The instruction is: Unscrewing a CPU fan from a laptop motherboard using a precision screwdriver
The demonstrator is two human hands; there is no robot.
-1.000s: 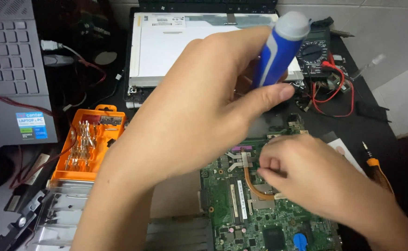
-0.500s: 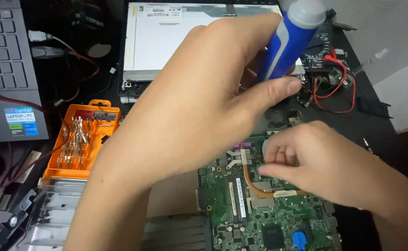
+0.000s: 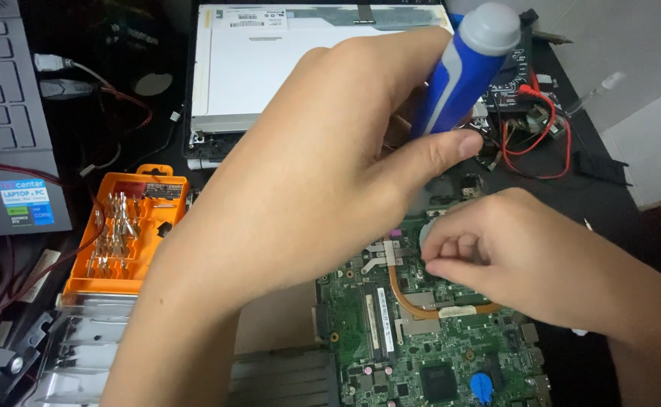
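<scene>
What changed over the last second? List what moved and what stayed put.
Little changed. The left hand still grips the blue-and-grey screwdriver; both sit slightly higher and further right in view. The right hand stays pinched over the green circuit board. Nothing was picked up or released. The orange bit case, the display panel and the laptop lie as before.

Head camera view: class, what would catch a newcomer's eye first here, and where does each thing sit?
The left hand fills the centre, gripping a blue screwdriver with a grey cap that stands nearly upright. Lower right, the right hand rests with pinched fingers on a green circuit board crossed by a copper pipe. An orange case of screwdriver bits lies open at the left, and a bare screen panel lies at the top.
</scene>
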